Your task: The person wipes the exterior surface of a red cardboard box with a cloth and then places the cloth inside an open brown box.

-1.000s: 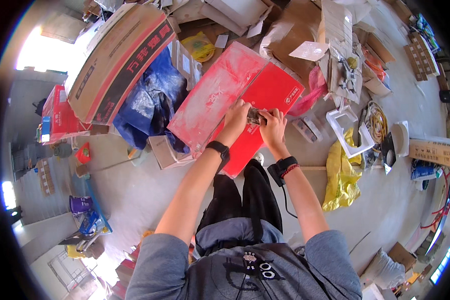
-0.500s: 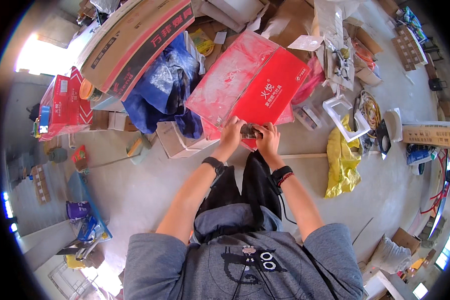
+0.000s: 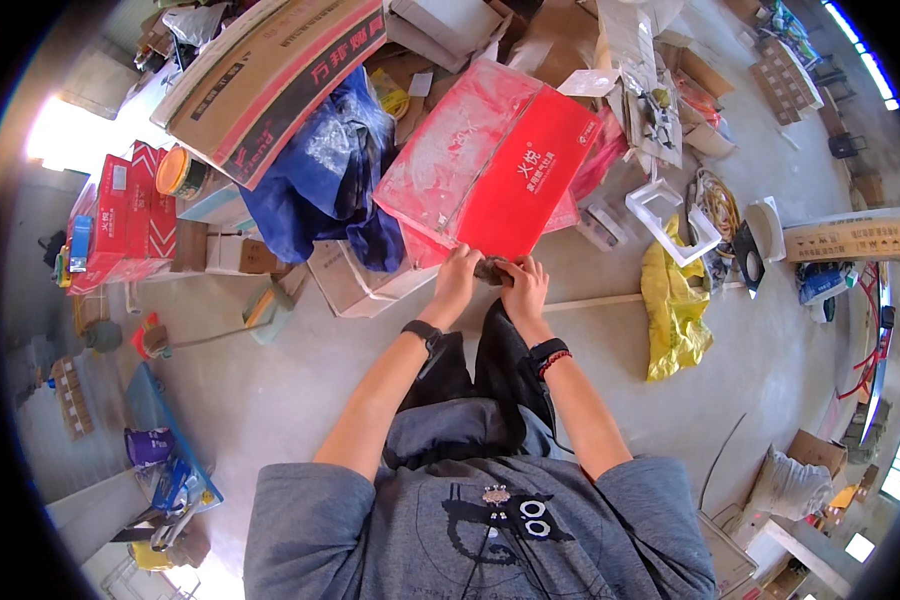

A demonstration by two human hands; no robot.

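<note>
Now, fingers of your left hand (image 3: 455, 283) and right hand (image 3: 525, 293) pinching small dark-brown piece (image 3: 489, 270) at near edge of red carton (image 3: 520, 190); should either pinch slacken, piece could slip, drop past that edge.

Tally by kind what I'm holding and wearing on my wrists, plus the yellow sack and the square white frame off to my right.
Small dark object, between left hand and right hand: 1
Black wristbands: 2
Red bracelet: 1
Yellow sack: 1
White frame: 1
Total: 6
</note>
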